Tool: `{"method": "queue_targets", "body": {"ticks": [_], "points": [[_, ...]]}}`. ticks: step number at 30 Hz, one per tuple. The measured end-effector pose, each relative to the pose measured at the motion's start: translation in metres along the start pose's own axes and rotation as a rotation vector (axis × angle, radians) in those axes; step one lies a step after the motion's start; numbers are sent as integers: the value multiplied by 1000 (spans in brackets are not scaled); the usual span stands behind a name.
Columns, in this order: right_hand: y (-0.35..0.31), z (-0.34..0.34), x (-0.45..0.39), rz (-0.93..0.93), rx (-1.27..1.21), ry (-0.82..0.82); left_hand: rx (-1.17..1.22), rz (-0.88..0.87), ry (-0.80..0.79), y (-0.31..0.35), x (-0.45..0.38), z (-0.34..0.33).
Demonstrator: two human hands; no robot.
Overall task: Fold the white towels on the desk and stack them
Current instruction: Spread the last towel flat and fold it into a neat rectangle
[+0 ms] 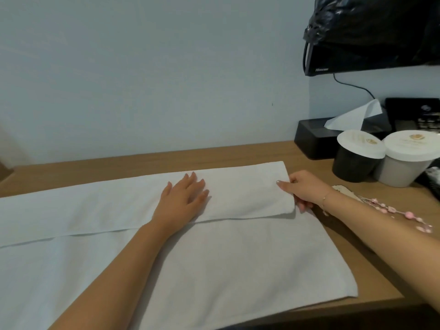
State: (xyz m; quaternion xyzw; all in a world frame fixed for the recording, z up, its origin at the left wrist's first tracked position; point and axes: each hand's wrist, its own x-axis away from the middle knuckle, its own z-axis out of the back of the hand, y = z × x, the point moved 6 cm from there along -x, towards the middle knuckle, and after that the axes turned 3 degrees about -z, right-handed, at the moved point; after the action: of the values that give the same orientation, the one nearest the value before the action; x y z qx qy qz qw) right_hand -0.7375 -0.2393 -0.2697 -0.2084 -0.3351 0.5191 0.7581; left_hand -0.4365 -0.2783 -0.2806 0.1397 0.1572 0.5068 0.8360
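Observation:
A folded white towel lies as a long strip along the far part of the wooden desk. It rests on a larger white towel that is spread flat toward me. My left hand presses flat on the middle of the strip, fingers straight. My right hand pinches the strip's right end, thumb on top and fingers underneath.
At the right back stand a black tissue box, a dark cup and a grey cup, both with white lids. A pink beaded string lies by my right forearm. A black screen hangs above.

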Motion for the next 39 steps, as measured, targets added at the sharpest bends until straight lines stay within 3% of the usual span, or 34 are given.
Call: {"method": "queue_targets", "body": {"ticks": [4,9,11,15,20,23,26,30,39], "points": [[-7,7,-9,-19,-102,101,9,-235,-71,28,22,-8],[-24,14,-28,76,-106,310,-143,-260,-154,36,29,-15],[-27,13,-28,120,56,391,-139,-236,-151,36,29,-14],[-31,-3,-22,96,684,435,-7,-142,-175,33,25,-15],[-55,0,-9,128,1003,547,-25,-10,-87,10,-3,8],[-92,-28,2,360,1038,440,-122,84,26,-10,-13,21],[-124,-90,14,596,879,242,-252,145,-55,-19,-11,3],[-114,-134,-1,523,706,36,-274,167,-68,-28,-12,-4],[-38,-54,-39,344,656,129,-307,189,-58,-29,-11,-2]]}}
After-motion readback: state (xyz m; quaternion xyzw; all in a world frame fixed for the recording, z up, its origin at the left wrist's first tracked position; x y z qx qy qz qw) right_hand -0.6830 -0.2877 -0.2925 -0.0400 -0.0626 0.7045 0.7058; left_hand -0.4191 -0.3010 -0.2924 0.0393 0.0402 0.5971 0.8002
